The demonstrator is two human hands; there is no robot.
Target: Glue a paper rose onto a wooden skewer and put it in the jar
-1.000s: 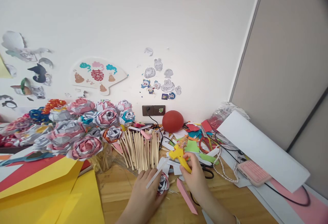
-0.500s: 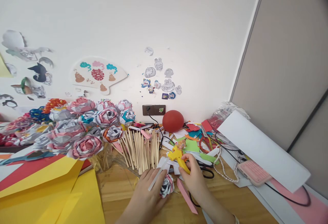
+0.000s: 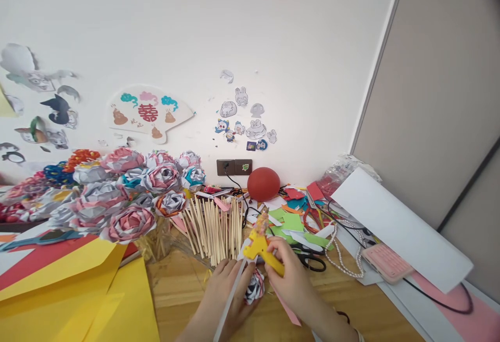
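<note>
My right hand is wrapped round the handle of a yellow hot glue gun, whose nozzle end points away from me. A long whitish glue stick runs from the back of the gun down across my left hand. My left hand is closed at the side of a small black, white and pink paper rose just above the table. Its fingertips are partly hidden. White paper shows beyond the fingers, under the gun; whether it joins the rose I cannot tell.
Bamboo sticks lie behind my left hand. Finished paper roses and yellow paper are on the left. A red balloon, paper scraps, black scissors, a bead string and a pink power bank lie right.
My right hand has brought the glue gun left and nearer to me, over the white paper by my left hand. The glue stick now reaches further down. My left hand has barely moved.
</note>
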